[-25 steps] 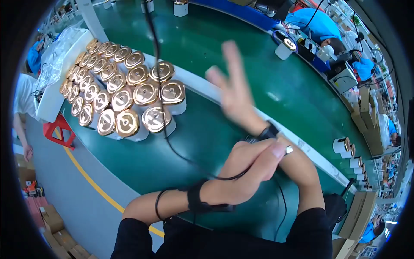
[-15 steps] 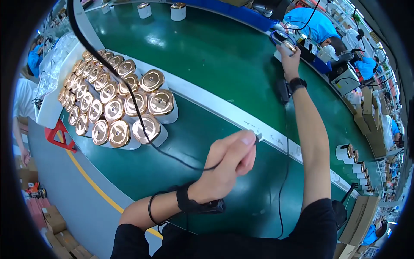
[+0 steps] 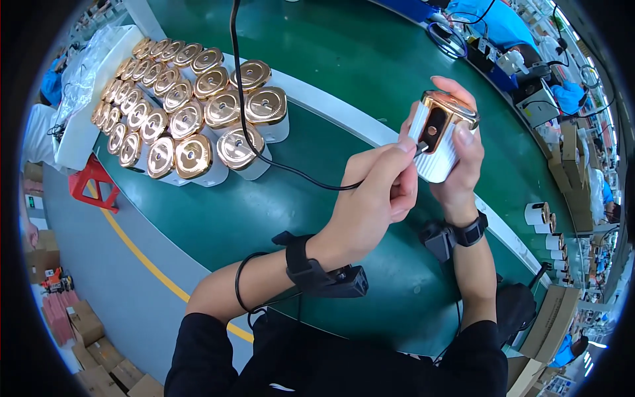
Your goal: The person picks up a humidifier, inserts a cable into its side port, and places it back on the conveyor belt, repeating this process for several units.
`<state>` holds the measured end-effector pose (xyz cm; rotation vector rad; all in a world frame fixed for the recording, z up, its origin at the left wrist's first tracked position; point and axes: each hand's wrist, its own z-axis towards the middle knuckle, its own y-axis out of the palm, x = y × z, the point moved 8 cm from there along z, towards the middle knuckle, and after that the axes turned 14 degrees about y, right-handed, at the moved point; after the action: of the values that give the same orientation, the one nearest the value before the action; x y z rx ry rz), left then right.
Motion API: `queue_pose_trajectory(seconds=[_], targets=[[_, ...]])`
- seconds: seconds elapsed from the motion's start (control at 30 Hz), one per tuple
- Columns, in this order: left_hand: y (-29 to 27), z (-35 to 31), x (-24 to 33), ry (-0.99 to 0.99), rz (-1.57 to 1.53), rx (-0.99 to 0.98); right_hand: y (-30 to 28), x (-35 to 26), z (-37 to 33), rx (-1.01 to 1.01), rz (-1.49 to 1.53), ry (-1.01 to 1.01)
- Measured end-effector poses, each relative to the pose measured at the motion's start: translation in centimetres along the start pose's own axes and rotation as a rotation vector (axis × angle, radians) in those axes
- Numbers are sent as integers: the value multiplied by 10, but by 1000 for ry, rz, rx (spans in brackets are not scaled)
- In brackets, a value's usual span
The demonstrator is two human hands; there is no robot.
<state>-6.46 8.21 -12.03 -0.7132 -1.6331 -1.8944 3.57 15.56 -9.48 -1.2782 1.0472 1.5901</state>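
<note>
My right hand (image 3: 462, 173) is closed around a white ribbed device with a gold cap (image 3: 442, 160), holding it tilted above the table. A dark oval panel (image 3: 432, 130) with a small round gold button faces my left hand (image 3: 370, 198). Between the thumb and fingertips of that hand is pinched a black cable's plug (image 3: 421, 149), its tip at the lower end of the panel. Whether the tip has entered the device I cannot tell. The black cable (image 3: 297, 173) runs from my left hand up past the rows of devices.
Many similar gold-topped white devices (image 3: 194, 157) stand in rows at the left on the green table (image 3: 311, 264). A white rail (image 3: 331, 112) crosses the table. More devices (image 3: 537, 214) line the right. A red stool (image 3: 92, 183) stands at the left, and a person in blue (image 3: 496, 23) is beyond the table.
My right hand has come back from the far side of the table, bringing a device to my left hand. The left hand has moved slightly right and up with the plug.
</note>
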Motion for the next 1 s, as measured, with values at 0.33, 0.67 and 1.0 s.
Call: queue_pose_trajectory(seconds=[0.33,0.67,1.0], targets=[[-10,-2,-17,2,165,53,-3,-10,-8,-43,-231,-21],[-15,-4,-23,78,189,79,3,-3,-15,-1,-326,-8],[-11,9,-34,-82,111,80,-13,4,-8,-2,-223,63]])
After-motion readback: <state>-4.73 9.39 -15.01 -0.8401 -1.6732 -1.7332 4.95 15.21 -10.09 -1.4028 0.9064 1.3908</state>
